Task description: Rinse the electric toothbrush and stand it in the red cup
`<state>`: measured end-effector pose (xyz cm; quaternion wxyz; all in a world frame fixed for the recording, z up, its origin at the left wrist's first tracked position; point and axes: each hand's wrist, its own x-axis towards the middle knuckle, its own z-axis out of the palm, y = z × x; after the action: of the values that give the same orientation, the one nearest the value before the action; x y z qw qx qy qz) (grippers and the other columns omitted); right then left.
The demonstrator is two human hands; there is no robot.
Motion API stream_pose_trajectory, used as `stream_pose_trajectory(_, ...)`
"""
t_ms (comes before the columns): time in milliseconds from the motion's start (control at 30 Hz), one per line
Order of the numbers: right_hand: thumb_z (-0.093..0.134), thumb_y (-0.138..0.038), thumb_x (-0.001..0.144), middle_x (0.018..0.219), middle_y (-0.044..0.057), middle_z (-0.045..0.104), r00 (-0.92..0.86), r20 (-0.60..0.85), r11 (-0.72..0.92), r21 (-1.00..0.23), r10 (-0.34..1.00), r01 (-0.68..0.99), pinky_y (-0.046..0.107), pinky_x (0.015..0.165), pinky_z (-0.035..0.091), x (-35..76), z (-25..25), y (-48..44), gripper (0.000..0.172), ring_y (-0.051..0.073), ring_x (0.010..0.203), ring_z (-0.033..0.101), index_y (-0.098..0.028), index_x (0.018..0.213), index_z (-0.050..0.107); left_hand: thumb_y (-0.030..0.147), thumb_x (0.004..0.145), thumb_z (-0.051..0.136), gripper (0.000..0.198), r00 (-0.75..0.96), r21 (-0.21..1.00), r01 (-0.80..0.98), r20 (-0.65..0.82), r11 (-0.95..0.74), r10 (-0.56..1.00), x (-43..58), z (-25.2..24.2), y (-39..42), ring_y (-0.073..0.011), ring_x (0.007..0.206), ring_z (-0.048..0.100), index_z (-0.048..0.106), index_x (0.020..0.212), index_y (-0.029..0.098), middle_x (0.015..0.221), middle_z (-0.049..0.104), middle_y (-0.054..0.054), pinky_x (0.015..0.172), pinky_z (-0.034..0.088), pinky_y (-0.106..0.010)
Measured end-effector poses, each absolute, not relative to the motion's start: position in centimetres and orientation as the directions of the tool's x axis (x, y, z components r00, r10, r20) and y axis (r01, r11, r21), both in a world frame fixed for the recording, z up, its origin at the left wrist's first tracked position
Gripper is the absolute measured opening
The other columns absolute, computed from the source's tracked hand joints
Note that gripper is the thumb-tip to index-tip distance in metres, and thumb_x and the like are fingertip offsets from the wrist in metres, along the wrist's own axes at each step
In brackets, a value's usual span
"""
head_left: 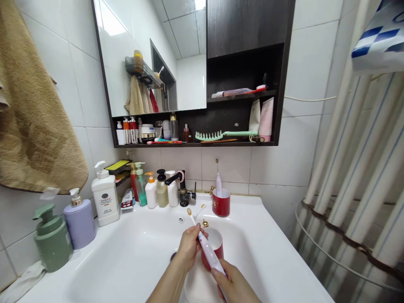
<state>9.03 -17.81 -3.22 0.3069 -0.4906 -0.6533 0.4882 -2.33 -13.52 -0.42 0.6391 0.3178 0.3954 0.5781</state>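
A red-and-white package [126, 200] is showing what looks like "SP-4", while the large white pump bottle [106, 216] is bearing a round black emblem [106, 196] above illegibly small lettering [108, 204].

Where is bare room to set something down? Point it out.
Bare: the counter between sink and pipes, and the sink left of the left hand. Crowded: left of the tap, where bottles stand close, and the lower shelf.

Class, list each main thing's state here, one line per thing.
Slim pale-pink toothbrush: tilted, held by left hand and right hand.
Red cylindrical cup beside it: open, mouth up.
Red cylindrical cup on sink ledge: upright, holding lilac toothbrush.
Black metal tap: no water showing.
Tan cloth towel: hanging.
Mint-green plastic hairbrush: lying, bristles up.
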Motion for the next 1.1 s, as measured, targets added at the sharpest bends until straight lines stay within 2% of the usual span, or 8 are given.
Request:
stream_pose_trajectory(200, 0.030, -0.057, 0.063, 0.035, -0.009, 0.035, -0.439, -0.114, -0.039, -0.984, 0.891, 0.176, 0.017, 0.031, 0.023, 9.0, -2.5, -18.0, 0.043, 0.005, 0.026, 0.030, -0.015, 0.072, 0.037, 0.037, 0.058, 0.055, 0.025, 0.055, 0.836, -0.536, -0.104, 0.117, 0.993, -2.3, 0.1, -13.7, -0.0080, 0.046, 0.046, 0.045, 0.056, 0.014, 0.050, 0.053, -0.001, 0.049, 0.034, -0.020)
stream_pose_trajectory(300, 0.029, -0.060, 0.060, 0.038, -0.007, 0.038, -0.476, -0.132, -0.083, -0.989, 0.870, 0.122, 0.017, 0.032, 0.024, 8.9, -2.5, -18.0, 0.047, 0.005, 0.027, 0.033, -0.015, 0.071, 0.036, 0.035, 0.059, 0.054, 0.024, 0.054, 0.806, -0.578, -0.117, 0.126, 0.992, -2.1, 0.4, -13.8, -0.0083, 0.045, 0.047, 0.043, 0.056, 0.014, 0.049, 0.051, 0.000, 0.051, 0.036, -0.021)
stream_pose_trajectory(467, 0.033, -0.047, 0.066, 0.039, -0.007, 0.035, -0.337, -0.075, 0.029, -0.956, 0.939, 0.292, 0.018, 0.033, 0.026, 9.0, -2.6, -18.1, 0.036, 0.006, 0.030, 0.031, -0.014, 0.077, 0.042, 0.037, 0.059, 0.053, 0.025, 0.042, 0.820, -0.560, -0.120, 0.123, 0.992, -1.8, 0.2, -13.9, -0.0098, 0.046, 0.048, 0.042, 0.057, 0.015, 0.049, 0.051, 0.000, 0.052, 0.037, -0.023)
stream_pose_trajectory(633, 0.035, -0.035, 0.069, 0.062, 0.002, 0.052, -0.276, 0.066, 0.186, -0.882, 0.959, 0.434, 0.021, 0.048, 0.035, 9.9, -2.1, -18.3, 0.029, 0.010, 0.049, 0.044, -0.015, 0.087, 0.047, 0.035, 0.060, 0.053, 0.023, 0.052, 0.855, -0.504, -0.108, 0.120, 0.993, -1.6, 0.0, -14.0, -0.0096, 0.048, 0.049, 0.044, 0.061, 0.014, 0.052, 0.054, -0.002, 0.051, 0.036, -0.022)
stream_pose_trajectory(700, 0.036, -0.034, 0.069, 0.064, 0.003, 0.052, -0.297, 0.057, 0.187, -0.883, 0.953, 0.431, 0.021, 0.047, 0.035, 10.0, -1.9, -18.3, 0.029, 0.010, 0.049, 0.044, -0.015, 0.087, 0.048, 0.035, 0.062, 0.051, 0.022, 0.055, 0.846, -0.515, -0.128, 0.138, 0.990, -1.7, 0.0, -14.0, -0.0097, 0.048, 0.049, 0.044, 0.059, 0.014, 0.051, 0.054, -0.002, 0.052, 0.037, -0.022)
stream_pose_trajectory(933, 0.027, -0.042, 0.070, 0.038, -0.007, 0.036, -0.415, -0.127, -0.018, -0.967, 0.901, 0.255, 0.017, 0.031, 0.024, 9.0, -2.3, -18.0, 0.035, 0.005, 0.029, 0.031, -0.012, 0.078, 0.042, 0.029, 0.067, 0.046, 0.019, 0.073, 0.783, -0.586, -0.204, 0.208, 0.976, -1.9, 0.3, -13.9, -0.0103, 0.045, 0.050, 0.042, 0.056, 0.014, 0.048, 0.052, -0.002, 0.054, 0.039, -0.024)
stream_pose_trajectory(1100, 0.034, -0.037, 0.069, 0.042, -0.007, 0.036, -0.339, -0.068, 0.037, -0.955, 0.938, 0.294, 0.016, 0.032, 0.024, 9.1, -2.0, -18.1, 0.028, 0.005, 0.033, 0.030, -0.013, 0.079, 0.043, 0.036, 0.065, 0.047, 0.023, 0.036, 0.829, -0.534, -0.176, 0.168, 0.984, -1.7, 0.4, -14.2, -0.0104, 0.046, 0.049, 0.044, 0.059, 0.014, 0.050, 0.053, -0.003, 0.050, 0.037, -0.023)
